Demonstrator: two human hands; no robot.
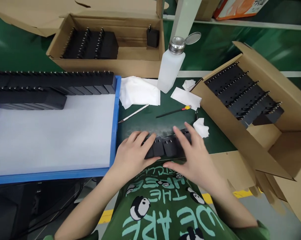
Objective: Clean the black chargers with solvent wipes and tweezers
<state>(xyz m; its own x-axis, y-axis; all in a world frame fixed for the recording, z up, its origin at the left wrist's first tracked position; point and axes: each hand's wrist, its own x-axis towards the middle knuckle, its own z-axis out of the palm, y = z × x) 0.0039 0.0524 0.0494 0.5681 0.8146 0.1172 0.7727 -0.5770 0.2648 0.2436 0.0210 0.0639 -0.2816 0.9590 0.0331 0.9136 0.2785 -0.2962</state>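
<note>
A short row of black plug-in power adapters [169,146] stands at the table's front edge, close to my body. My left hand [134,151] is around the left end of the row, fingertips over the top and thumb along the near side. Over the right end, my right hand [192,153] has its thumb and fingers spread apart; whether it touches the adapters there is hard to tell. My fingers hide part of the row at both ends.
A blue-rimmed tray [115,133] with rows of adapters lies left. Cardboard boxes holding adapters stand behind [105,65] and right [222,123]. A white pump bottle [169,71], a craft knife [133,113], a thin black brush-like tool [172,112] and white wipes [140,91] lie beyond my hands.
</note>
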